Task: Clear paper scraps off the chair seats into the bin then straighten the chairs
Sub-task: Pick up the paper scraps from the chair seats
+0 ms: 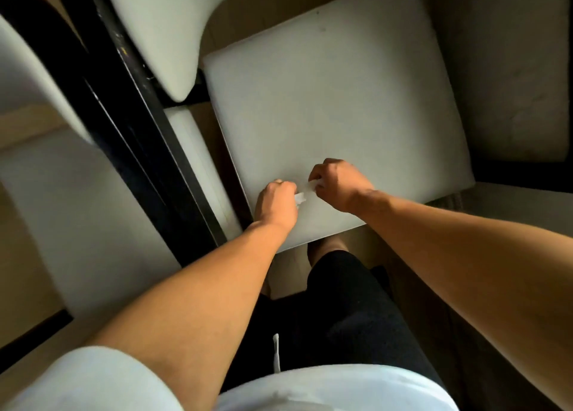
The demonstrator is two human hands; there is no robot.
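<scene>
A pale cushioned chair seat (335, 100) fills the middle of the view. Both my hands hover over its near edge, close together. My left hand (276, 204) is closed around a small white paper scrap (300, 197) that pokes out from its fingers. My right hand (338, 184) is closed too, pinching another pale scrap (313, 186) at its fingertips. The two scraps nearly touch. The rest of the seat looks bare. No bin is in view.
A white chair back (155, 23) on a black frame (124, 125) stands to the left of the seat. Another pale seat (62, 209) lies at far left and a pale surface (508, 69) at right. My dark-clad leg (341, 302) is below the seat edge.
</scene>
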